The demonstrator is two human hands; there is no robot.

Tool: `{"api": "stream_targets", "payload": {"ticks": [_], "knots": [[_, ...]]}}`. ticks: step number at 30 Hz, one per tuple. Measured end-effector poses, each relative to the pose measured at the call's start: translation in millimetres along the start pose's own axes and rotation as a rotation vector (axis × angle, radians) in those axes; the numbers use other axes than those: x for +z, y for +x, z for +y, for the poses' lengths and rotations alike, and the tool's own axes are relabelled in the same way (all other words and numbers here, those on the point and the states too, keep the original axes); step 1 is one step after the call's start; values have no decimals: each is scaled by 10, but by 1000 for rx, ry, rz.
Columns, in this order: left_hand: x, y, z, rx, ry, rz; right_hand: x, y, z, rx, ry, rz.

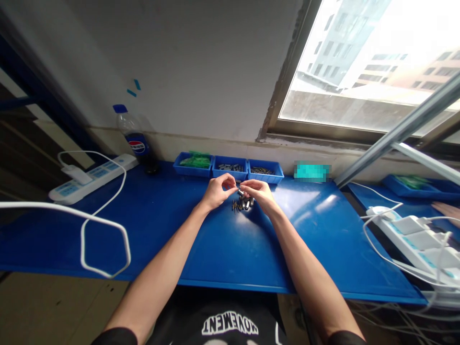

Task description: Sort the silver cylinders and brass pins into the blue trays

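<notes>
My left hand (220, 191) and my right hand (258, 192) meet over the middle of the blue table (230, 258), fingertips pinched close together. Whatever small piece they pinch is too small to make out. Just below them lies a loose pile of short silver-and-black cylinders (247, 203). Several thin brass-coloured pins (236, 206) lie at the left of that pile. Behind my hands stand three blue bins in a row: one with green plastic bags (196, 159), one with silver cylinders (230, 167), one with thin dark metal pieces (261, 170).
A cola bottle (138, 141) stands at the back left beside a white power strip (89, 179). Its white cable (125, 235) loops over the table's left front edge. To the right are a metal strut (395, 120), another power strip (413, 235) and another person's hand (447, 210).
</notes>
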State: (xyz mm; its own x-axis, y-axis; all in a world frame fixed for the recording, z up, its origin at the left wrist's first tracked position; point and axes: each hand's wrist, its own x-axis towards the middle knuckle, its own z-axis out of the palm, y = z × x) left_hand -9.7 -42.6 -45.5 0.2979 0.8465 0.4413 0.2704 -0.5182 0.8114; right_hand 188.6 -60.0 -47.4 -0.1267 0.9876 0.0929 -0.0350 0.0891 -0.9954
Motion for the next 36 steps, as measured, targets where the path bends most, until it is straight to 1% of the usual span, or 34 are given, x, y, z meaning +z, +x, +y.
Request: {"api": "stream_targets", "payload": {"ticks": [2, 4, 6, 8, 9, 11, 13, 16, 19, 23, 26, 29, 32, 36], "knots": [[-1, -3, 7, -13, 49, 0, -15, 19, 10, -25, 3, 51], [-8, -10, 16, -30, 125, -24, -42, 42, 8, -67, 9, 170], [-16, -23, 30, -25, 190, -115, -81, 63, -2, -116, 30, 303], [-16, -41, 51, 16, 245, -241, -124, 76, -15, -148, 55, 383], [-11, -49, 64, 42, 273, -295, -143, 80, -19, -152, 63, 405], [6, -60, 90, 76, 325, -364, -168, 83, -21, -141, 69, 428], [25, -61, 108, 73, 348, -398, -172, 84, -13, -116, 75, 439], [40, -47, 100, 50, 335, -418, -154, 85, 7, -94, 83, 433], [34, -30, 45, 37, 318, -391, -135, 84, 19, -94, 74, 413], [17, -17, -56, 12, 341, -304, -124, 78, 21, -85, 106, 400], [8, -14, -107, -35, 324, -254, -122, 75, 22, -85, 105, 388], [5, -18, -118, -90, 258, -209, -122, 78, 32, -82, 99, 375], [15, -24, -105, -108, 215, -165, -119, 83, 49, -83, 108, 369], [55, -25, -95, -134, 176, -45, -108, 84, 56, -95, 126, 355]]}}
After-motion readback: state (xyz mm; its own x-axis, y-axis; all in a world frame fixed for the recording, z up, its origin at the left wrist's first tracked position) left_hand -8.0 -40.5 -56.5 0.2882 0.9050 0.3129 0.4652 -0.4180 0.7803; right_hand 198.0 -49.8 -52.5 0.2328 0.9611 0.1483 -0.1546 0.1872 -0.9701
